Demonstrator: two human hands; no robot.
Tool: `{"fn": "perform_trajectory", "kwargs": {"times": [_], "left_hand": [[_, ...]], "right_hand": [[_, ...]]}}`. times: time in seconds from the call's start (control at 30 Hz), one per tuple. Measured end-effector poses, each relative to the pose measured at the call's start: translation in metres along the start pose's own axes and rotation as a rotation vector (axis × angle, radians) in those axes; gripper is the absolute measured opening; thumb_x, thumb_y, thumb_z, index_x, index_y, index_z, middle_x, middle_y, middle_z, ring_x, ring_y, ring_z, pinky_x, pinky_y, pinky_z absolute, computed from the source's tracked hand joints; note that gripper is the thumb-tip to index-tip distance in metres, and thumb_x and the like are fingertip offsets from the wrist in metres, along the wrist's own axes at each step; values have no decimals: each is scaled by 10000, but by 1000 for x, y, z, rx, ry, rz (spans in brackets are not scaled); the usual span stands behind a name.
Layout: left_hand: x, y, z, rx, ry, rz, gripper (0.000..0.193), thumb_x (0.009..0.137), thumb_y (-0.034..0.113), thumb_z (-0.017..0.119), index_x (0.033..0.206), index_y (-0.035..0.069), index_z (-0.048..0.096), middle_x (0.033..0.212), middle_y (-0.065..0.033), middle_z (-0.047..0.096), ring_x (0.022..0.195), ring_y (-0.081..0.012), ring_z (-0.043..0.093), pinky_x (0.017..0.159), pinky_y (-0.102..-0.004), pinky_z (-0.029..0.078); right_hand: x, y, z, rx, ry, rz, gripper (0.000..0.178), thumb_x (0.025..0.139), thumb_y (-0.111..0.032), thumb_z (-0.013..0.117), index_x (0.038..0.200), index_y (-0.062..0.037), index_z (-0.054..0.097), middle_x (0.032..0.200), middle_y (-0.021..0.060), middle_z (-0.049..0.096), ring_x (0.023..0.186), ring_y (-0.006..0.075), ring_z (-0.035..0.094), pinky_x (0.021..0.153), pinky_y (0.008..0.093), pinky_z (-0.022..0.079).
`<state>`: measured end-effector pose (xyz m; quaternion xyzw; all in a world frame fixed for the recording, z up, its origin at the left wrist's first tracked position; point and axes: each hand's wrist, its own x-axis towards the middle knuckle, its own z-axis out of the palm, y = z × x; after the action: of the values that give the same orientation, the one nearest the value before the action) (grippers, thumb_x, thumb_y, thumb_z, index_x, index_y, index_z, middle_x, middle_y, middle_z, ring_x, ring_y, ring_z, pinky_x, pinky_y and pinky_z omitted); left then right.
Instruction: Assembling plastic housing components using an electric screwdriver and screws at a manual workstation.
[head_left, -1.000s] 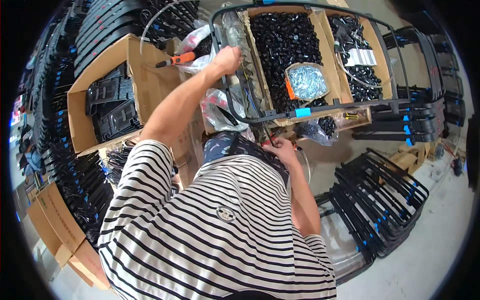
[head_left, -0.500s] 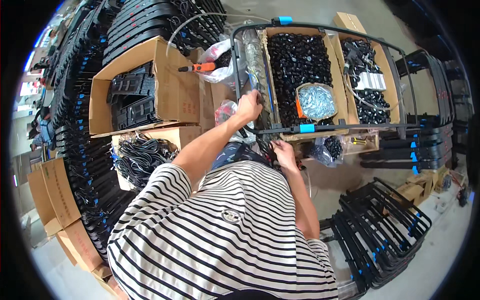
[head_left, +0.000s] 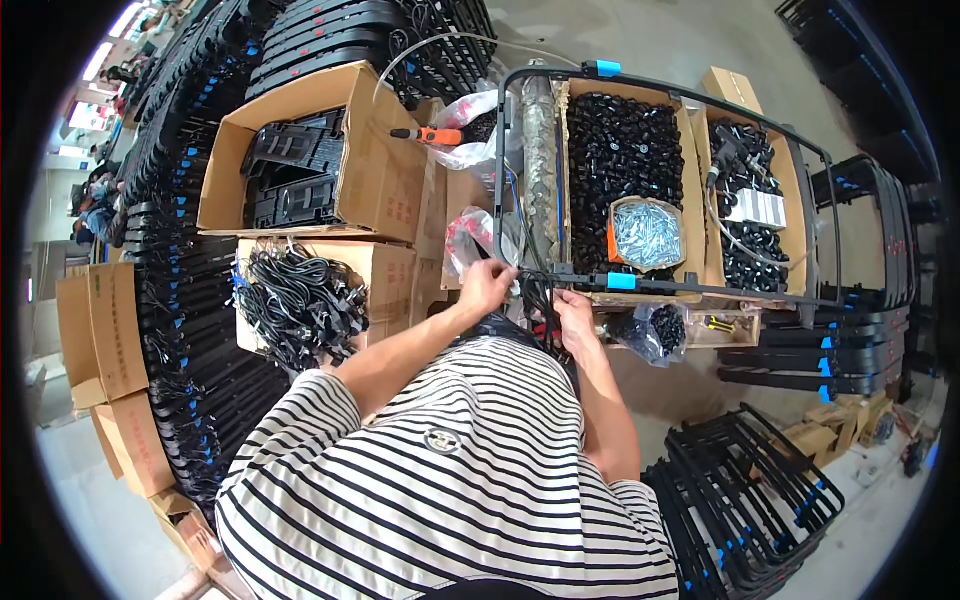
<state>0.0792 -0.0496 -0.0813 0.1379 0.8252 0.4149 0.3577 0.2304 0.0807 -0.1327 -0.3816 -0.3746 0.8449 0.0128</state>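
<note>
My left hand (head_left: 487, 287) is closed in a pinch at the near left corner of a black tubular frame (head_left: 500, 180); what sits between its fingertips is too small to make out. Just right of it, my right hand (head_left: 574, 317) has its fingers curled around black cables (head_left: 540, 297), which hang between the two hands in front of my waist. Blue tape (head_left: 621, 281) wraps the near bar of the frame. This frame lies across open boxes of small black parts (head_left: 625, 130). On those parts rests a small box of silver screws (head_left: 647, 235).
At the left stand a carton of black plastic plates (head_left: 293, 200) and a heap of black cables (head_left: 300, 300). An orange-and-black tool (head_left: 427, 135) lies beyond my left hand. Stacked black frames (head_left: 750, 490) stand at the lower right. A bag of black parts (head_left: 667, 325) sits right of my hand.
My left hand has come nearer to me, from beside the frame's left bar down to its near corner, close to my right hand. The view has shifted slightly.
</note>
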Motion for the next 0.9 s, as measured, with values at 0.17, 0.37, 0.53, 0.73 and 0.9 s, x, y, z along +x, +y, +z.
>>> {"fn": "perform_trajectory", "kwargs": {"times": [0.17,0.37,0.53,0.73,0.9], "left_hand": [[-4,-25,36,-522,-224,-273,203,919,194,603,874,14,686,683,-66,657,563,-151,622,499,-308,493],[0,-35,55,-647,-186,-386,208,936,193,602,804,63,699,607,-25,615,437,-104,471,394,-249,348],[7,-20,58,-701,-179,-447,211,911,217,655,744,97,699,579,-4,592,418,-80,410,376,-240,270],[-4,-19,72,-588,-32,-336,148,880,172,681,778,74,723,563,-16,584,429,-85,422,396,-261,304],[-37,-39,94,-144,73,-28,128,844,148,697,862,28,739,655,-104,669,533,-134,568,517,-302,449]], "right_hand": [[5,-1,-2,-105,-28,-79,133,906,-40,556,929,35,664,793,40,660,637,123,600,594,262,496],[9,-6,-10,-519,13,-319,99,859,-49,611,902,12,676,772,48,658,645,131,599,578,294,492],[-16,-44,-3,-1287,-14,-701,115,789,-124,693,857,-31,691,752,83,656,689,228,631,646,380,502],[-33,-108,2,-1413,261,-1442,170,784,-212,699,768,-44,683,756,125,659,834,316,629,802,430,466],[-31,-91,-31,-1701,110,-825,171,784,-207,708,817,-44,670,830,121,663,866,301,612,835,412,433]]}}
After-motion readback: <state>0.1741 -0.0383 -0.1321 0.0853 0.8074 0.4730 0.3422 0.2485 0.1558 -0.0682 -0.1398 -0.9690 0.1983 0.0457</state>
